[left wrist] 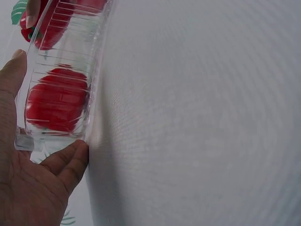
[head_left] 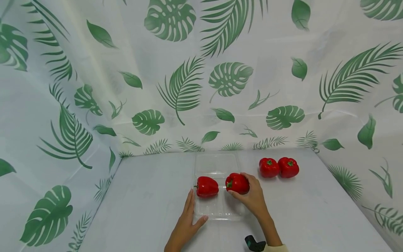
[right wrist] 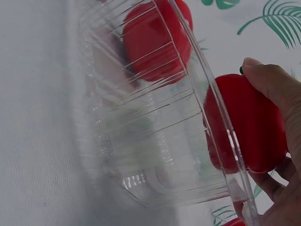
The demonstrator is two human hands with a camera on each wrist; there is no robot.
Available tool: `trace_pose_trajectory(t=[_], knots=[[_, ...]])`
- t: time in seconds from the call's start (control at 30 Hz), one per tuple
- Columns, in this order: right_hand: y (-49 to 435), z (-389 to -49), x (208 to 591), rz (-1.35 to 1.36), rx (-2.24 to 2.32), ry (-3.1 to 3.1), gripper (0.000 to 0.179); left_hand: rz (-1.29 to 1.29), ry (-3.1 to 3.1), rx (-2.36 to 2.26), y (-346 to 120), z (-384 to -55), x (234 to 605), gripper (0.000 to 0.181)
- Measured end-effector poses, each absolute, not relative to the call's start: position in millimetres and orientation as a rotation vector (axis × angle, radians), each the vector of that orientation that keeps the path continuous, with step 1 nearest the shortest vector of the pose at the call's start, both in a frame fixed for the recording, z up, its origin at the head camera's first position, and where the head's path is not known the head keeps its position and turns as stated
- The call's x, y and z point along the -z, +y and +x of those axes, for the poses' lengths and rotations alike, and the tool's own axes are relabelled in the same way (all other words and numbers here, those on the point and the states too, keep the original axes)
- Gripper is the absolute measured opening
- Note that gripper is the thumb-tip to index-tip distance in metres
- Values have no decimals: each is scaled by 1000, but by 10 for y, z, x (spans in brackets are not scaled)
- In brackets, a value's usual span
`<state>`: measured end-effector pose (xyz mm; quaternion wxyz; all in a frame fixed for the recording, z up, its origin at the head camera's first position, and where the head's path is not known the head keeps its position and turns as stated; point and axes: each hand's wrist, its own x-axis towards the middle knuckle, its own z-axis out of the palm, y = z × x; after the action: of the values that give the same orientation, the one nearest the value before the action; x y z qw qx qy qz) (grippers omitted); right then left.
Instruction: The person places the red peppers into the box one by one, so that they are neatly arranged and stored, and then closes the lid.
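A clear plastic clamshell container (head_left: 209, 212) lies on the table with its lid (head_left: 216, 163) folded back. One red bell pepper (head_left: 207, 187) rests in its left part, stem to the left. My right hand (head_left: 252, 197) grips a second red bell pepper (head_left: 237, 183) between thumb and fingers, over the container's right side. The right wrist view has this pepper (right wrist: 249, 125) at the container's rim, partly seen through the clear wall. With fingers straight, my left hand (head_left: 188, 220) touches the container's left side, thumb near the front edge; its fingertips (left wrist: 81, 153) show by a lower corner.
Two more red bell peppers, a left one (head_left: 269, 167) and a right one (head_left: 288, 167), stand side by side at the back right. A black device (head_left: 254, 243) is by the right wrist. Leaf-print sheeting (head_left: 233, 122) hangs behind the white table (head_left: 141, 199) and along both sides.
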<state>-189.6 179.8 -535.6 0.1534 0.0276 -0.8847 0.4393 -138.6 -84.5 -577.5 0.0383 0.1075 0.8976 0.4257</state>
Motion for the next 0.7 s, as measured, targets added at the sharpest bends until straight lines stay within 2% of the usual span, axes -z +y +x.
trace_pose_trajectory(t=[0.43, 0.7], knots=[[1727, -1964, 5425, 79, -942, -2608, 80, 355, 2768, -1325, -853, -1398, 5790, 96], [1650, -1992, 5461, 77, -762, -2720, 84, 385, 2773, -1343, -858, -1401, 5795, 96]])
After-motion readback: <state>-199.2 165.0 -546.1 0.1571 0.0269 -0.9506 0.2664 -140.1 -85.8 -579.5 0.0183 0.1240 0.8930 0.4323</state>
